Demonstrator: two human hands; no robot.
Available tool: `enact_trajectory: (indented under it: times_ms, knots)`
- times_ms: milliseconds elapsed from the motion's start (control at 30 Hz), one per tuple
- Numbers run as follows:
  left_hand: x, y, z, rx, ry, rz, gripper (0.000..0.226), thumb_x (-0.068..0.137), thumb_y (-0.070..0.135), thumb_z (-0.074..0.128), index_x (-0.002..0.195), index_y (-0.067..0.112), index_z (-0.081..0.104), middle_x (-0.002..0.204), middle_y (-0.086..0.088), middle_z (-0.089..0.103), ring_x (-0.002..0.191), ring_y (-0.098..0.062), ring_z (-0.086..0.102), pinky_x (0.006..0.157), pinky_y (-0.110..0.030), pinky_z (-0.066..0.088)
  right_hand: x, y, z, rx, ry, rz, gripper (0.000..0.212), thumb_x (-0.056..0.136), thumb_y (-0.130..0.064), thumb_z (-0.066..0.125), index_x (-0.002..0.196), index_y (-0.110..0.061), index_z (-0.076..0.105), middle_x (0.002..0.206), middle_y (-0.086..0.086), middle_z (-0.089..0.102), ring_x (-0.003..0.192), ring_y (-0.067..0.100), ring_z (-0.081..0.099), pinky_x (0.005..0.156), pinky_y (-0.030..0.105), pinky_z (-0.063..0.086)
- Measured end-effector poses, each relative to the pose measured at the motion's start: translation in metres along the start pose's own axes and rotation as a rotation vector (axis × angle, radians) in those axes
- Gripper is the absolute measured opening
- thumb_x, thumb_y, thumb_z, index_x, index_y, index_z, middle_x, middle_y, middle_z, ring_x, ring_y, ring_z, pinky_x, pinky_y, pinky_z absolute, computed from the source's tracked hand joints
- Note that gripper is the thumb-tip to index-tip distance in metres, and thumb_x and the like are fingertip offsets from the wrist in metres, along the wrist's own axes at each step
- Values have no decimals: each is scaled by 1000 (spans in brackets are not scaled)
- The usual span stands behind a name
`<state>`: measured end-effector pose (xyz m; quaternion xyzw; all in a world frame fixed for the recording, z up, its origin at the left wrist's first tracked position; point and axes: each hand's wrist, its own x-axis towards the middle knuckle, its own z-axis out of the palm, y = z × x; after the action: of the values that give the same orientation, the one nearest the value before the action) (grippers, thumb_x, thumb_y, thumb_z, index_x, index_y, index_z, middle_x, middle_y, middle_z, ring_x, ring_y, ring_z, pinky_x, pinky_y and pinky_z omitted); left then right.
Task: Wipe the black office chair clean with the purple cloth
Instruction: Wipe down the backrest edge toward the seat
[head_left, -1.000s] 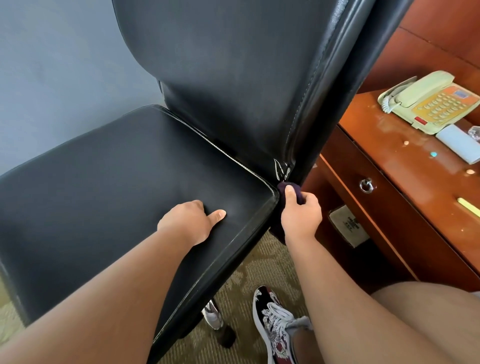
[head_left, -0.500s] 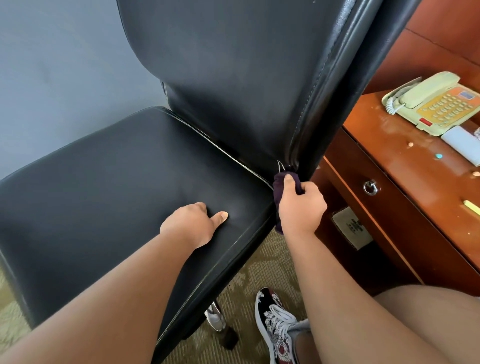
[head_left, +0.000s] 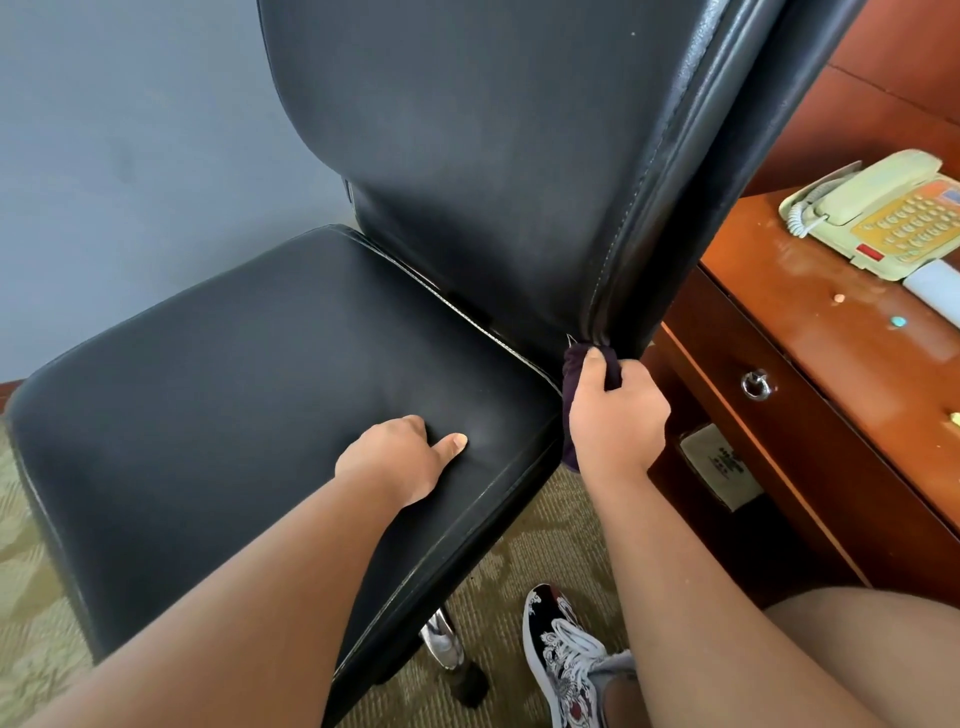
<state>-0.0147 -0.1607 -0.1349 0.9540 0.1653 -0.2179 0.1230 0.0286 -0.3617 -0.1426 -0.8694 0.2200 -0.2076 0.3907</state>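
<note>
Right hand (head_left: 615, 423) fingers pinch the soft, bunched purple cloth (head_left: 572, 370) against the black office chair (head_left: 249, 364) backrest edge; left hand (head_left: 395, 460) curled on its seat.

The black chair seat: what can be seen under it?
Under the seat, a chrome leg with a black caster stands on patterned carpet. The seat covers everything else beneath it.

My left hand (head_left: 395, 457) rests on the chair (head_left: 291, 364) seat, near its right edge. Just beside it, my right hand (head_left: 618, 415) holds a cloth (head_left: 573, 370) at the seat's rear corner, below the backrest. A desk (head_left: 810, 332) bearing a telephone (head_left: 878, 213) stands right; my shoe (head_left: 561, 654) is on the carpet (head_left: 519, 561) underneath.
</note>
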Motion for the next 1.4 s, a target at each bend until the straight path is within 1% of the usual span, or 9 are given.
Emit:
enact_trajectory:
  times_ms: [200,367,433,567,700,900,967,1200,1400]
  knots:
    - [-1,2,2,-45,16,-2,55,89,72,33,93,20,50,92,1,58,89,-22,55,71,-34,46,9,1,7,-49,-179,223,41,96,-52,51,106,-17,69,101,5,69,90,27,64,69,35,47]
    - [0,2,3,-40,24,0,54,88,72,33,92,22,50,89,3,57,87,-21,53,69,-33,44,-7,-6,-3,-20,4,-178,29,100,-44,50,97,-21,67,87,-8,62,73,9,53,51,17,34]
    - [-1,0,3,-45,34,-2,53,88,73,33,88,22,49,87,4,56,85,-21,54,68,-33,44,-6,-8,-5,-3,51,-193,27,99,-44,51,94,-22,66,82,-12,57,71,8,52,51,13,30]
    - [-6,-1,5,-61,40,-2,53,88,73,34,86,22,49,87,2,58,85,-22,56,71,-34,47,2,3,1,1,-21,62,33,96,-51,50,93,-21,64,79,-8,55,72,19,57,61,27,39]
    - [-7,1,4,-66,35,-9,53,88,72,34,87,21,49,88,2,57,87,-21,56,75,-35,49,9,6,5,50,-242,351,39,94,-50,53,104,-15,68,97,4,67,89,30,66,77,44,56]
    - [-5,1,5,-40,44,-16,53,88,72,34,89,22,50,90,2,58,89,-22,55,74,-35,48,-12,0,-7,53,-74,-123,30,97,-47,52,88,-21,65,81,-5,64,74,17,62,60,28,49]
    - [-6,0,7,-40,57,-11,54,88,73,34,88,22,49,89,2,57,88,-22,55,73,-34,48,-12,-5,-6,92,-17,-140,28,96,-48,52,87,-24,64,81,-7,64,71,12,59,60,26,47]
    - [-6,-5,9,-51,48,-8,51,87,73,36,83,23,47,83,5,54,84,-21,54,69,-32,43,-7,14,8,138,-163,414,28,95,-48,55,92,-20,59,93,-1,59,78,21,52,68,33,41]
    - [-3,-5,7,-47,27,-14,52,87,73,37,89,23,50,85,6,56,85,-20,54,72,-32,45,1,25,9,212,-234,500,32,93,-42,58,97,-11,67,99,9,67,84,29,62,70,34,46]
